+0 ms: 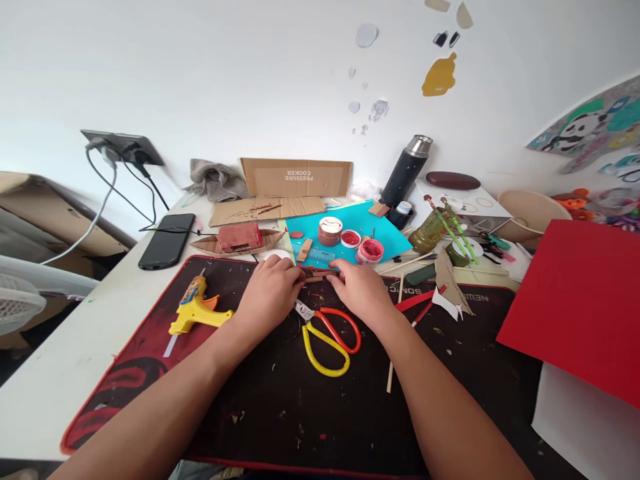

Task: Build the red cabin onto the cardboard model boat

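Between my two hands, low over the mat, are small brown cardboard strips point(316, 275). My left hand point(270, 283) has curled fingers closed at the strips' left end. From the other side, the thumb and forefinger of my right hand point(363, 293) pinch the right end. Just below lie scissors point(327, 340) with one yellow and one orange handle, blades toward my left fingers. A yellow glue gun point(197, 310) rests left of my left hand. Beyond it stands a small cardboard boat point(237, 240) with a red rolled cover. My fingers partly hide the strips.
Open red paint pots point(370, 251) stand on blue paper point(385, 223) beyond my hands, beside a blue ruler point(320, 258). A black phone point(167, 241) lies left. A thermos point(406, 170) and a brush jar point(429, 230) stand back right. A red sheet point(580, 310) juts in at right.
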### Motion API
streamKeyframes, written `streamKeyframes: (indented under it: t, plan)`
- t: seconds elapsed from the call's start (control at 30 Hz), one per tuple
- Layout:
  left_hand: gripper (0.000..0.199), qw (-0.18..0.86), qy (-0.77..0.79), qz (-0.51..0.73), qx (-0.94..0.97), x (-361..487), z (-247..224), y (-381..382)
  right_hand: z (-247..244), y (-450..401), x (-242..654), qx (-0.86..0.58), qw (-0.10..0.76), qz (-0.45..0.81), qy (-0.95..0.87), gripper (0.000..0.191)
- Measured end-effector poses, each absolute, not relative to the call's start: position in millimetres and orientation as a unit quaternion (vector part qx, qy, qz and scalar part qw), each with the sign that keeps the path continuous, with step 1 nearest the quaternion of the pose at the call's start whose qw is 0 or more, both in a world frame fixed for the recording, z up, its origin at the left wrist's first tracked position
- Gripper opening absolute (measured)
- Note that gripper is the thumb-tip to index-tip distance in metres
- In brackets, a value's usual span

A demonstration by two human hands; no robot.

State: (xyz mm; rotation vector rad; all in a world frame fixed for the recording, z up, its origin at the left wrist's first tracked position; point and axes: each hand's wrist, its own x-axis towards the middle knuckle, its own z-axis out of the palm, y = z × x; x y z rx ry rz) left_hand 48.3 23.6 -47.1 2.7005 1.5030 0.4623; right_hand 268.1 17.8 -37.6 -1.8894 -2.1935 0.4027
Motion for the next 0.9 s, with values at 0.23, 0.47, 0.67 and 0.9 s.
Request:
streamKeyframes:
  t: [0.23, 0.47, 0.67, 0.9]
  plan:
    - [0.013, 0.007, 0.485, 0.144, 0.862, 50, -47, 26, -39, 20, 265, -0.652, 0.097, 0.120, -0.743, 0.017]
    - [0.021, 0.008, 0.488, 0.182, 0.853, 43, -38, 25, -37, 20, 268, -0.654, 0.108, 0.124, -0.739, 0.019]
    - [0.025, 0.023, 0.515, 0.276, 0.811, 8, -18, 31, -34, 19, 272, -0.634, 0.199, 0.148, -0.733, 0.023]
    - [0.022, 0.060, 0.457, 0.214, 0.862, -6, -18, -1, -34, 17, 274, -0.612, 0.304, 0.165, -0.711, 0.026]
